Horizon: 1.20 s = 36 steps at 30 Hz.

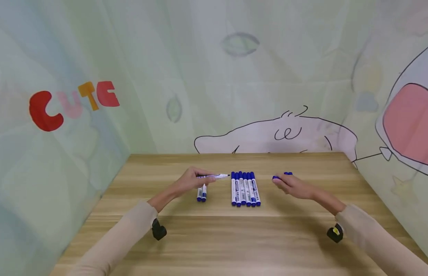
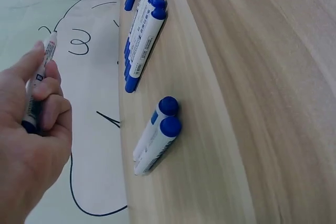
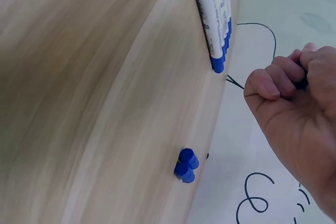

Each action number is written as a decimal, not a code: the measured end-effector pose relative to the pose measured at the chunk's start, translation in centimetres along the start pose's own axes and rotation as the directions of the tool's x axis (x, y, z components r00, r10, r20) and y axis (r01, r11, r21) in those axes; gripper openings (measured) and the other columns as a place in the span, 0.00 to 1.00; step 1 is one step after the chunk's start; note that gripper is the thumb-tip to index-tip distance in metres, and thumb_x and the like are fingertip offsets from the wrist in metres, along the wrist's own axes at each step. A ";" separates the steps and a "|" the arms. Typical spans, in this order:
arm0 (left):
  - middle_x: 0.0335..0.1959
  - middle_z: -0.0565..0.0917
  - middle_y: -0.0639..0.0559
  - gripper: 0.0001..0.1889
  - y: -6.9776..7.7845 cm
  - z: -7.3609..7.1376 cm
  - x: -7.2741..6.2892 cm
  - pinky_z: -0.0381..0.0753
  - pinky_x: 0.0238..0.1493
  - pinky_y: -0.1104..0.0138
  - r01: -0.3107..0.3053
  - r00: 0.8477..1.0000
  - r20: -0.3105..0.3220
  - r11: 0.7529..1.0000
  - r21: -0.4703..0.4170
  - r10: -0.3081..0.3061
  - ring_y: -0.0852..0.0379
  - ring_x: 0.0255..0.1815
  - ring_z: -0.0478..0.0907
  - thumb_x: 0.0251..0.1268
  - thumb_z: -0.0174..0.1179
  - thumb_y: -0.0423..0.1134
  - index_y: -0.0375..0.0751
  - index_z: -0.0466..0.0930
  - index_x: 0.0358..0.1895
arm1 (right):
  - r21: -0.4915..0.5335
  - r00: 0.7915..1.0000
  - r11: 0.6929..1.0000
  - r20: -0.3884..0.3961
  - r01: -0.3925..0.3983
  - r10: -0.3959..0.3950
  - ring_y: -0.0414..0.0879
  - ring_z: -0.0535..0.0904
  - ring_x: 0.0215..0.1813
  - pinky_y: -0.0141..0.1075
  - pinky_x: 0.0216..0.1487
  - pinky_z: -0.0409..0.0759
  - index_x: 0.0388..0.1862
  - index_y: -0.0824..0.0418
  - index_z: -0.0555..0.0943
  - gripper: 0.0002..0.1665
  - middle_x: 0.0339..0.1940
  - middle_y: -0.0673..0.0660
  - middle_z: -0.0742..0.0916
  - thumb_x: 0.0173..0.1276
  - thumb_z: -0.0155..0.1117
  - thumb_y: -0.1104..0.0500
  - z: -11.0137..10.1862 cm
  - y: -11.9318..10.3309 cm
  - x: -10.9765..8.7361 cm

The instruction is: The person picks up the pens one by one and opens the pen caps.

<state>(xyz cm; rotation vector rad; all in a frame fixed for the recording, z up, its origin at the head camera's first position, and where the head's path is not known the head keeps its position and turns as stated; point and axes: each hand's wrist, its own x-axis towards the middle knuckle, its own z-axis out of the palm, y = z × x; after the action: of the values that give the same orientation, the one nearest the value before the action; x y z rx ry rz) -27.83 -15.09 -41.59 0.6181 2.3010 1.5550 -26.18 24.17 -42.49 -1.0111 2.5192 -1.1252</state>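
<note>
My left hand [image 1: 191,181] grips a white whiteboard marker [image 1: 220,176] with its dark tip bare and pointing right, held above the table. Blue shows at the marker's rear end in the left wrist view. My right hand [image 1: 298,187], raised at the right, holds a blue marker cap [image 1: 275,178] between curled fingers that largely hide it. Below the left hand lie two white markers [image 2: 156,142], side by side, with no blue cap on their far ends. Behind the right hand, two blue caps [image 3: 186,165] stand close together on the table.
Between the hands, several capped blue-and-white markers [image 1: 246,189] lie in a neat row. The wooden table [image 1: 214,245] ends at a printed cloth backdrop [image 1: 200,76], which also rises at both sides.
</note>
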 end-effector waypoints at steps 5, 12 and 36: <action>0.36 0.86 0.40 0.18 0.1 -0.2 -0.4 0.67 0.26 0.73 -0.012 1.000 0.016 0.999 0.036 0.012 0.63 0.28 0.70 0.75 0.61 0.41 0.38 0.83 0.61 | 0.045 0.994 0.993 0.032 -0.109 0.107 0.43 0.69 0.33 0.32 0.34 0.70 0.43 0.65 0.68 0.15 0.30 0.52 0.72 0.87 0.39 0.56 -0.1 -0.5 -0.3; 0.43 0.89 0.33 0.17 -0.8 -0.2 -0.7 0.76 0.30 0.71 -0.024 0.999 -0.039 0.998 0.054 0.026 0.45 0.38 0.85 0.76 0.59 0.35 0.33 0.81 0.63 | 0.033 0.989 0.989 0.012 -0.145 0.144 0.49 0.71 0.40 0.36 0.40 0.76 0.53 0.71 0.70 0.19 0.37 0.61 0.75 0.87 0.34 0.58 -0.1 -0.3 -1.0; 0.46 0.86 0.38 0.19 -1.5 -0.6 -1.7 0.89 0.43 0.56 0.206 0.908 -0.364 0.978 -0.044 -0.208 0.60 0.33 0.82 0.68 0.67 0.37 0.31 0.79 0.57 | -0.119 0.995 0.991 -0.080 -0.062 0.053 0.41 0.74 0.44 0.31 0.42 0.78 0.58 0.62 0.79 0.16 0.45 0.53 0.80 0.83 0.53 0.55 0.6 0.7 -0.8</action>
<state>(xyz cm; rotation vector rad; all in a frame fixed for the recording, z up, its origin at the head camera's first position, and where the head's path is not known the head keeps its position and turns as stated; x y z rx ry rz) -26.98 -16.93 -42.75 0.0734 2.5239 1.6851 -25.65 24.70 -43.51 -0.9344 2.6877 -1.0242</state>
